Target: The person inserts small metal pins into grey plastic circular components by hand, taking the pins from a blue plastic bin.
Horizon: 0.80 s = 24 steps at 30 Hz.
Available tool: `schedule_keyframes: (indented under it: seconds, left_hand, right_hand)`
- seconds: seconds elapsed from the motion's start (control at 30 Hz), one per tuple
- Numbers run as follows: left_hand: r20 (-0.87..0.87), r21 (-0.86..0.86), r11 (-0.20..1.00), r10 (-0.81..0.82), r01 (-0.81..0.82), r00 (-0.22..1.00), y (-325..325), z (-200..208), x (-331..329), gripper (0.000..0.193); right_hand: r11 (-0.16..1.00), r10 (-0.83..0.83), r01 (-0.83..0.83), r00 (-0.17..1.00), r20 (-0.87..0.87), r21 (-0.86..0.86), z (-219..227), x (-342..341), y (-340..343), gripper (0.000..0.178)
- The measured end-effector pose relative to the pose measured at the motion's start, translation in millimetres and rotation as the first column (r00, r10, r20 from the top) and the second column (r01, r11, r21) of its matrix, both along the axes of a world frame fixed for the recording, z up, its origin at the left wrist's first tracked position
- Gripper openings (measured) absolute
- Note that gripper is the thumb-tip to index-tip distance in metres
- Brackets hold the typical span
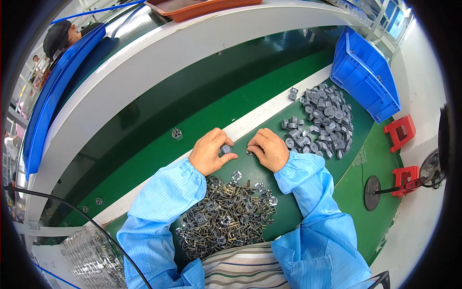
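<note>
Here, the left hand (210,152) is pinching a grey knob (225,149) at mid-frame, while the right hand (270,150) is clamping a small metal piece (249,152) just right of it, the two parts sitting apart.

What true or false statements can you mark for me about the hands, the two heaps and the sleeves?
1. The left hand holds a round grey part. True.
2. The right hand is spread flat. False: it pinches a small piece.
3. The heap of metal pieces lies between the sleeves. True.
4. The sleeves are yellow. False: they are light blue.
5. The heap of grey parts lies near a blue crate. True.
</note>
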<state>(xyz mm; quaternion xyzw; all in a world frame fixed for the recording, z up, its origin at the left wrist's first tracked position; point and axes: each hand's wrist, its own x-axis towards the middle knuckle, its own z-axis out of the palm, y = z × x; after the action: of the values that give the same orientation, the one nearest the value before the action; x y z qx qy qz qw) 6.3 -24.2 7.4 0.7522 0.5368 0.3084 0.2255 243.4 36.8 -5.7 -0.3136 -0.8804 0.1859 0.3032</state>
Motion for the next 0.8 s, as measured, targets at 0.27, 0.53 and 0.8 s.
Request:
schedule_keyframes:
  seconds: [0.27,0.53,0.8]
  left_hand:
    - [0.223,0.072,0.978,-0.208,0.196,0.952,0.8,-8.6,9.2,0.051]
    - [-0.060,0.125,0.987,-0.091,0.098,0.994,-2.3,-14.6,8.1,0.045]
    - [0.011,0.063,0.991,-0.121,0.120,0.993,-1.2,-15.2,4.4,0.038]
  right_hand:
    - [0.944,-0.128,0.092,0.988,-0.092,-0.318,5.1,-4.0,-0.9,0.012]
    - [0.978,-0.001,-0.020,0.995,-0.101,-0.210,-4.8,-16.8,-6.2,0.010]
    - [0.903,-0.029,-0.038,0.988,-0.149,-0.428,1.7,-15.7,-10.9,0.011]
